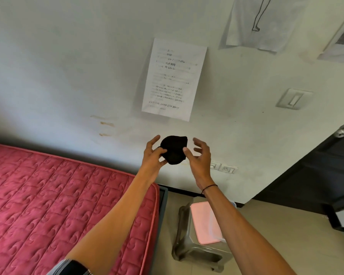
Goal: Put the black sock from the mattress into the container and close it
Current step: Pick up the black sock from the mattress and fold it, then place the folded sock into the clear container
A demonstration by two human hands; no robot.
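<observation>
A bunched black sock [174, 148] is held up in the air in front of the white wall. My left hand [153, 155] pinches its left edge between thumb and fingers. My right hand [199, 155] touches the sock's right edge with the thumb, while its fingers are spread apart. Below the hands, a container with a pink lid [205, 222] rests on a grey stool [189, 249]; my right forearm covers part of it. The lid lies flat on top. The pink quilted mattress [58, 205] fills the lower left.
A printed sheet [174, 79] and other papers hang on the wall. A light switch [293, 99] and wall sockets [226, 168] are to the right. A black door [316, 167] stands at the right edge. Tiled floor surrounds the stool.
</observation>
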